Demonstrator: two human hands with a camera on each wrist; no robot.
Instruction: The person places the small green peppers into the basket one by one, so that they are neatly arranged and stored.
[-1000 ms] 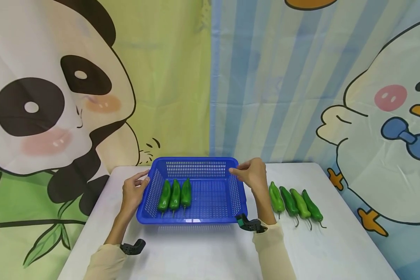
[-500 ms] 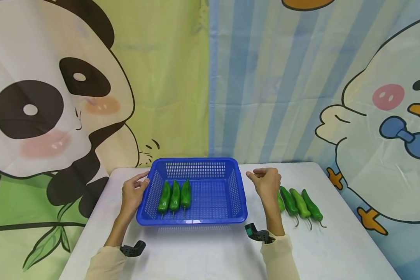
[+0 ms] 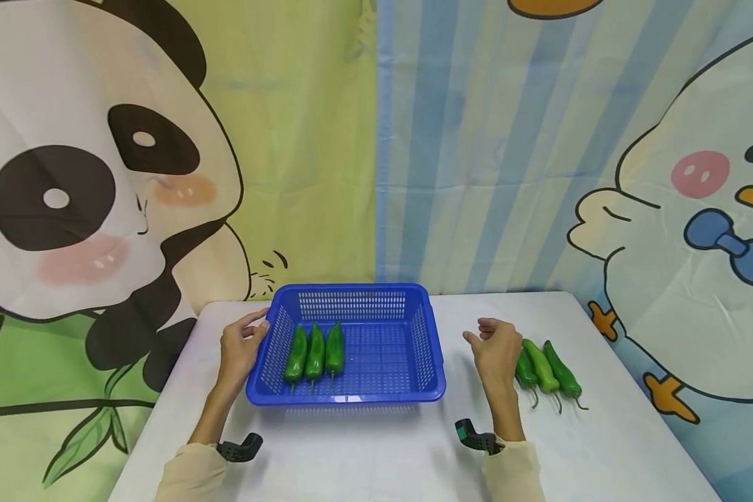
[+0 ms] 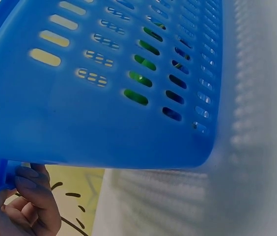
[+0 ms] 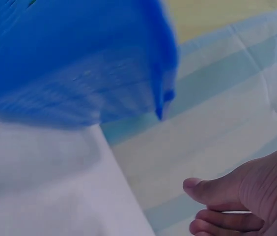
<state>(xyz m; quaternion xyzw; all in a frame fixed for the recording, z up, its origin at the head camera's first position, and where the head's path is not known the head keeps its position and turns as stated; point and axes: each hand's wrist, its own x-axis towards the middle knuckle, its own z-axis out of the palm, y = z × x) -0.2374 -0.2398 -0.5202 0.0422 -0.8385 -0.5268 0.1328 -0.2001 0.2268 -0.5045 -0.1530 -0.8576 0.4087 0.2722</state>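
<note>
Three green peppers (image 3: 315, 353) lie side by side in the left part of a blue plastic basket (image 3: 376, 399). My left hand (image 3: 238, 348) holds the basket's left rim; in the left wrist view its bent fingers (image 4: 38, 199) are at the rim, and green shows through the slots. To the right of the basket, apart from it, my right hand (image 3: 497, 352) hovers with nothing in it, thumb and fingers loosely bent. Just beyond that hand lie more green peppers (image 3: 542, 366) in a row, partly covered by it in the head view.
A white table (image 3: 364, 460) bears everything. Behind it hangs a cloth backdrop (image 3: 314, 174) with a panda and a white bird. Black wrist cameras (image 3: 240, 448) sit at both sleeves.
My right hand has let go of the basket's right rim and moved right and nearer, now overlapping the row of peppers. The left hand and the basket have stayed in place.
</note>
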